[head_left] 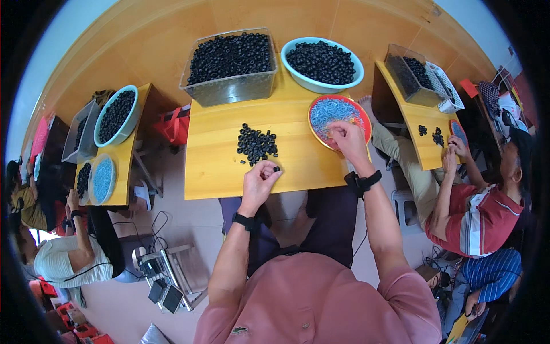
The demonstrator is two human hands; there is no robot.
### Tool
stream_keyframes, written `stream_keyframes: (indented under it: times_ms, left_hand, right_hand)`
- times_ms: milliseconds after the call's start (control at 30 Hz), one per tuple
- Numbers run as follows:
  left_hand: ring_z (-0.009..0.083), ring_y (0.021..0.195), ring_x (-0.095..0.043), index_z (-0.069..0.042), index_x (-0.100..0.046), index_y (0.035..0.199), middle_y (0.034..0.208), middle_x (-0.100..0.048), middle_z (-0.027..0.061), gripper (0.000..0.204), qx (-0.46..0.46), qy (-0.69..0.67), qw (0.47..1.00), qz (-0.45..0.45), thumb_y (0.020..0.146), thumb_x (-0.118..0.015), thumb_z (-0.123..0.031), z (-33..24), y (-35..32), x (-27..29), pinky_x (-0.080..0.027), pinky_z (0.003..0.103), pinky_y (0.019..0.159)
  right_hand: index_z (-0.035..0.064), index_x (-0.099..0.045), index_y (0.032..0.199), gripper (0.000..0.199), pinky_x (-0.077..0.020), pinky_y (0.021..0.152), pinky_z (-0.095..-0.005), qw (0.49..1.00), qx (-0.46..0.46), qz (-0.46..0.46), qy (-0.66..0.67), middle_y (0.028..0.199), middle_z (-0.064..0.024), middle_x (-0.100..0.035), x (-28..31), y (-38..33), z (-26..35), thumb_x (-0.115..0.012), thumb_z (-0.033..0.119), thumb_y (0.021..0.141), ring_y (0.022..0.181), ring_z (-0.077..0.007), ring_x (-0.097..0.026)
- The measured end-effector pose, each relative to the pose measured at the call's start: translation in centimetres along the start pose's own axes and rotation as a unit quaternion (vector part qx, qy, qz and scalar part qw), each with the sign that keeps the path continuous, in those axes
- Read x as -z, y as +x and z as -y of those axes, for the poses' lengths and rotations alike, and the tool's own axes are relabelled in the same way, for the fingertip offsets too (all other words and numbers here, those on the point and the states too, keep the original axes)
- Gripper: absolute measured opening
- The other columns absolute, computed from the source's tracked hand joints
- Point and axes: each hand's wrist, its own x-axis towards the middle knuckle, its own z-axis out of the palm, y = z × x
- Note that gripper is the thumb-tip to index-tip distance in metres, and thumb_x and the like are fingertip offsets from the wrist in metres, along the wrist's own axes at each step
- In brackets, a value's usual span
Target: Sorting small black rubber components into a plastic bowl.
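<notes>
My left hand (260, 182) is near the front edge of the yellow table (215, 172), with a small black ring-shaped part (277, 169) pinched between thumb and fingertips. Just beyond it lies a loose pile of similar black parts (255, 143). My right hand (348, 140) reaches over a red-rimmed round dish (314, 131) full of thin light-blue pieces (335, 112). Its thumb and fingers are drawn together in a pinch, and whatever they hold is too small to make out. Dark bands circle both my wrists.
At the table's back stand a clear plastic bin (229, 89) and a pale-blue basin (321, 87), both heaped with black parts. Co-workers sit at side tables (409, 117) left and right with similar bins. A metal stool (172, 281) with cables stands on the floor at left.
</notes>
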Motion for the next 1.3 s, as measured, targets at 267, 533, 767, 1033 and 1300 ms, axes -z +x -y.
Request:
stream_keyframes:
  times_ms: [267,533,767,1033,1300]
  left_hand:
    - [0.0036,0.076,-0.055,-0.001,-0.064,0.102,0.083,-0.061,-0.005,0.017,0.024,-0.022,0.999,0.003,0.09,-0.074,0.001,-1.0,-0.1,-0.3,-0.047,0.02,0.071]
    - [0.0035,0.075,-0.057,-0.002,-0.059,0.107,0.083,-0.063,-0.003,0.019,0.048,-0.066,0.997,-0.014,0.092,-0.072,0.0,-1.8,0.2,-0.4,-0.047,0.019,0.069]
    - [0.0035,0.07,-0.057,-0.001,-0.06,0.104,0.077,-0.063,-0.0029,0.019,0.056,-0.038,0.998,-0.003,0.091,-0.073,0.0,-2.1,1.0,0.0,-0.046,0.02,0.062]
    - [0.0046,0.067,-0.059,0.0,-0.061,0.103,0.077,-0.066,-0.0006,0.018,0.057,-0.048,0.997,-0.032,0.091,-0.074,-0.001,-1.7,1.1,-0.4,-0.048,0.019,0.061]
    - [0.0077,0.072,-0.065,0.001,-0.06,0.106,0.081,-0.068,0.0023,0.019,0.077,-0.089,0.992,-0.051,0.092,-0.073,-0.002,-2.3,0.8,-0.8,-0.051,0.02,0.065]
  right_hand:
    - [-0.0021,-0.071,0.104,0.018,-0.0578,0.073,-0.0302,0.96,-0.055,0.145,0.231,0.088,-0.0143,-0.076,-8.5,-5.9,1.8,-0.066,0.005,0.089,0.08,-0.0181,-0.075]
    - [-0.0008,-0.07,0.1,0.014,-0.0569,0.072,-0.0338,0.982,0.024,0.101,0.156,0.088,-0.0159,-0.073,-10.5,-7.4,4.7,-0.069,0.006,0.087,0.081,-0.0254,-0.074]
    - [0.003,-0.069,0.093,0.011,-0.0536,0.067,-0.0371,0.989,0.045,0.073,0.123,0.081,-0.0119,-0.068,-10.7,-7.8,5.4,-0.073,0.006,0.083,0.075,-0.0268,-0.069]
    - [0.0064,-0.069,0.091,0.014,-0.0506,0.071,-0.0415,0.99,0.133,0.01,0.052,0.081,-0.0082,-0.068,-11.3,-8.1,5.0,-0.076,0.011,0.08,0.077,-0.0297,-0.066]
    - [0.0035,-0.069,0.093,0.014,-0.0524,0.069,-0.0383,0.983,0.182,-0.02,0.014,0.083,-0.0102,-0.068,-11.2,-7.7,4.6,-0.076,0.006,0.081,0.076,-0.0276,-0.067]
